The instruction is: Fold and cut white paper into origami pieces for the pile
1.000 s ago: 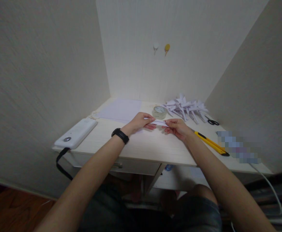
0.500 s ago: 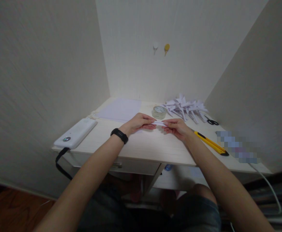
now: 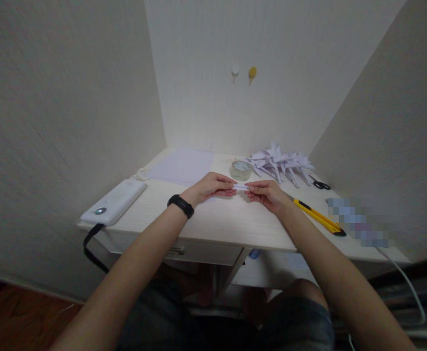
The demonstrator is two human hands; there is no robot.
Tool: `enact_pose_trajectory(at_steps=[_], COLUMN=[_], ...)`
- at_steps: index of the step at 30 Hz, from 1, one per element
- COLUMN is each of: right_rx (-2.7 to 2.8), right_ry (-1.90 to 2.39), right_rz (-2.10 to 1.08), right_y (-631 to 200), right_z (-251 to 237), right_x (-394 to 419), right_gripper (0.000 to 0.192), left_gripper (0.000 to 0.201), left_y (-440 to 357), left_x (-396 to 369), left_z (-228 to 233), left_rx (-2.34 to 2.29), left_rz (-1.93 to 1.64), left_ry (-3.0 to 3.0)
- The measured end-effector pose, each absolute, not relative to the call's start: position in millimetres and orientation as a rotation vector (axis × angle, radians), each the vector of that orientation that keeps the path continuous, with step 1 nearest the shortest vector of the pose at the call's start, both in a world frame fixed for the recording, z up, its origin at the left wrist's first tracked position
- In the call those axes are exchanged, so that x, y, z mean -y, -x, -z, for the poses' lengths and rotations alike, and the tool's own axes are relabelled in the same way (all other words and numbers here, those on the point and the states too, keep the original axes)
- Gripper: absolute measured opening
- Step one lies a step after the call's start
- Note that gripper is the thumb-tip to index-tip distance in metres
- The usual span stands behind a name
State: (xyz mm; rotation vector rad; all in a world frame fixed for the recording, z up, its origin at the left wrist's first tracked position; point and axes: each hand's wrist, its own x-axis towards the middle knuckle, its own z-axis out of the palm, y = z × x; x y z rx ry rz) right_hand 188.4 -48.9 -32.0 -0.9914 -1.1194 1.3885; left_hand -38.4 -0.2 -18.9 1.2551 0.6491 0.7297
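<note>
Above the desk (image 3: pixel 213 222), both hands (left hand (image 3: pixel 210 187), right hand (image 3: pixel 268 193)) pinch a folded paper strip (image 3: pixel 240 186).

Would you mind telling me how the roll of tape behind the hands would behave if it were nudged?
The roll of tape lies flat on the desk, so it would probably slide rather than roll. It looks small and likely light. Stood on edge, it might roll.

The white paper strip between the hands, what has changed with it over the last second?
Little has changed. The left hand and right hand pinch the folded white paper strip at its two ends as before; their fingertips have drawn slightly closer, so less of the strip shows between them. Neither hand let go. The clear tape roll, yellow utility knife and pile of folded white paper shapes have not moved.
</note>
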Motion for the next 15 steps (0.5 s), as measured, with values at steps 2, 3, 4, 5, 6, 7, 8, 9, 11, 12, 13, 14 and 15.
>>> enact_pose_trajectory(at_steps=[2, 3, 4, 5, 6, 7, 8, 9, 11, 12, 13, 14, 15], right_rx=[1.116, 1.115, 1.115, 1.116, 1.117, 1.119, 1.121, 1.122, 1.122, 1.122, 1.123, 1.124, 1.123], right_ry=[0.992, 0.993, 0.992, 0.99, 0.987, 0.982, 0.976, 0.97, 0.962, 0.961, 0.964, 0.968, 0.973], right_rz=[-1.381, -1.38, -1.381, -1.384, -1.387, -1.391, -1.393, -1.395, -1.392, -1.39, -1.389, -1.391, -1.394], right_y=[-188.6, -188.8, -189.1, -189.3, -189.4, -189.5, -189.5, -189.4, -189.2, -189.2, -189.1, -189.1, -189.2], right_z=[32.1, 32.2, 32.4, 32.7, 33.0, 33.3, 33.7, 34.0, 34.6, 34.8, 34.9, 34.8, 34.8], right_x=[49.2, 49.2, 49.1, 48.9, 48.6, 48.2, 47.8, 47.5, 47.2, 47.1, 47.1, 47.2, 47.3], right_gripper=[0.021, 0.021, 0.021, 0.022, 0.022, 0.023, 0.024, 0.024, 0.024, 0.024, 0.024, 0.024, 0.024], left_gripper=[0.017, 0.014, 0.012, 0.011, 0.01, 0.009, 0.009, 0.01, 0.01, 0.011, 0.012, 0.013, 0.014], left_y=[37.4, 36.9, 36.5, 36.2, 36.0, 36.0, 36.0, 36.1, 36.3, 36.5, 36.6, 36.7, 36.9], left_x=[-0.6, -0.9, -1.2, -1.3, -1.3, -1.1, -0.9, -0.5, 0.4, 0.9, 1.4, 1.9, 2.4], left_z=[20.6, 21.3, 21.8, 22.1, 22.2, 22.2, 21.9, 21.6, 20.8, 20.4, 19.9, 19.5, 19.0], left_rx=[-0.644, -0.641, -0.638, -0.636, -0.634, -0.634, -0.633, -0.634, -0.639, -0.643, -0.647, -0.649, -0.65], left_rz=[-0.715, -0.709, -0.703, -0.701, -0.701, -0.704, -0.708, -0.713, -0.721, -0.722, -0.725, -0.725, -0.724], left_ry=[-1.268, -1.279, -1.29, -1.297, -1.301, -1.3, -1.297, -1.293, -1.284, -1.28, -1.278, -1.278, -1.279])
